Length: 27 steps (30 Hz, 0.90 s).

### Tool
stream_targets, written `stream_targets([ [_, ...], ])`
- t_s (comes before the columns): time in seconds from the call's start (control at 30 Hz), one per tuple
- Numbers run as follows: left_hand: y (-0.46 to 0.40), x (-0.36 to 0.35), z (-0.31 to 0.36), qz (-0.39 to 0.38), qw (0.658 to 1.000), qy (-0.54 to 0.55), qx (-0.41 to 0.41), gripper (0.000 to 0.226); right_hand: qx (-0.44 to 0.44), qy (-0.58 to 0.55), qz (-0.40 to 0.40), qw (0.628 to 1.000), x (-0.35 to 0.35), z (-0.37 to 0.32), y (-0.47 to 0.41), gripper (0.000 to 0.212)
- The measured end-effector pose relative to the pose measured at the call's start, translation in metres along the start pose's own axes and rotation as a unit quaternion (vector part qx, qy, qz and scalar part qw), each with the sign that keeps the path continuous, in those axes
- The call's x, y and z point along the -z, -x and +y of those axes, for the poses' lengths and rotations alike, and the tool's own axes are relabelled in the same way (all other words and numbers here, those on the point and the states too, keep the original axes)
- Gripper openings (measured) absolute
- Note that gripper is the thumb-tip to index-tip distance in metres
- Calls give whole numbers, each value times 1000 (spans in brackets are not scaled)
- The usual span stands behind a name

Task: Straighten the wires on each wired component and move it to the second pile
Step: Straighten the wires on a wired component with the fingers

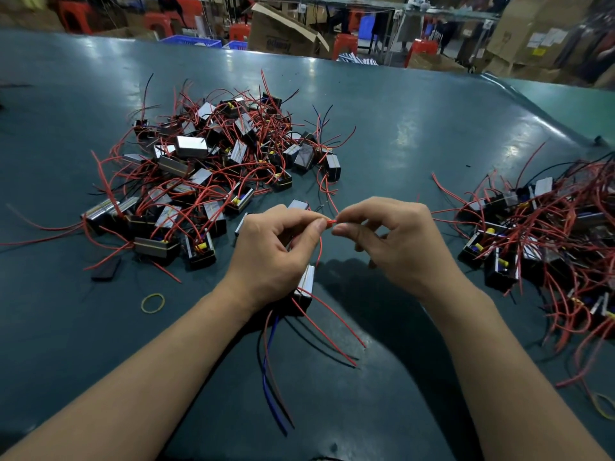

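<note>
Head view | left hand [276, 257] and right hand [396, 241] both pinched one red wire [330, 222], fingers clamped, apparently to straighten it | wired component [304, 287] hung beneath the left hand

Left hand [278, 251], right hand [396, 241], fingertips pinched

A yellow rubber band [152, 303] is seen lying flat on the dark green surface [416, 128], and a second band [606, 405] is partly shown at the right edge. Beyond the far edge, red stools [345, 45], blue crates [191, 40] and an open cardboard box [283, 33] are seen.
</note>
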<state>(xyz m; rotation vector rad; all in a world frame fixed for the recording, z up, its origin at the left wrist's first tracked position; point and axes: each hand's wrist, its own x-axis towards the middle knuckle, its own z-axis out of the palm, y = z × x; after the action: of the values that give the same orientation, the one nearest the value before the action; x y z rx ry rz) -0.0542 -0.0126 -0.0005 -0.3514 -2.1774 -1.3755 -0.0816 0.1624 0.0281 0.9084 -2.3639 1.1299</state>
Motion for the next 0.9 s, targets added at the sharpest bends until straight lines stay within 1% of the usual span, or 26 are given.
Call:
stream_targets([
  [0.1,1,0,1,-11,1000,11,7,15,28,31,-15,999,0,2,0,15],
  [0.2,0,1,2,-6,999,28,23,17,34,66,-51,996,-3,3,2,23],
  [0.33,1,0,5,-9,999,35,25,10,80,99,7,992,-4,7,0,8],
  [0.43,0,0,5,-13,998,52,28,11,90,96,9,991,-6,5,0,17],
  [0.5,0,3,4,-14,998,55,24,11,56,59,-8,997,-10,0,3,21],
  [0.53,1,4,4,-14,999,48,20,10,7,10,-13,1000,-12,-3,3,24],
  [0.57,1,3,4,-11,999,39,14,10,-70,-73,-13,995,-13,-6,3,29],
  [0.6,1,3,4,-6,1000,30,5,11,-168,-187,-9,968,-15,-10,1,35],
  [0.63,2,2,4,-1,1000,16,-13,11,-274,-318,-7,908,-17,-13,-1,39],
  [0.67,1,1,3,6,999,-5,-41,11,-370,-443,-9,817,-19,-16,-4,40],
  [0.7,1,0,3,12,997,-35,-72,9,-445,-541,-12,714,-20,-19,-6,37],
  [0.73,1,-1,2,19,993,-65,-98,9,-493,-603,-14,626,-22,-21,-7,35],
  [0.77,0,-2,1,25,989,-88,-115,9,-517,-638,-13,571,-23,-22,-9,34],
  [0.8,0,-2,1,27,987,-99,-122,8,-525,-650,-10,549,-23,-22,-9,34],
  [0.83,0,-3,1,28,988,-99,-119,8,-526,-647,-3,552,-24,-22,-10,37],
  [0.9,0,-4,5,35,995,-61,-78,9,-521,-622,29,583,-23,-20,-11,41],
])
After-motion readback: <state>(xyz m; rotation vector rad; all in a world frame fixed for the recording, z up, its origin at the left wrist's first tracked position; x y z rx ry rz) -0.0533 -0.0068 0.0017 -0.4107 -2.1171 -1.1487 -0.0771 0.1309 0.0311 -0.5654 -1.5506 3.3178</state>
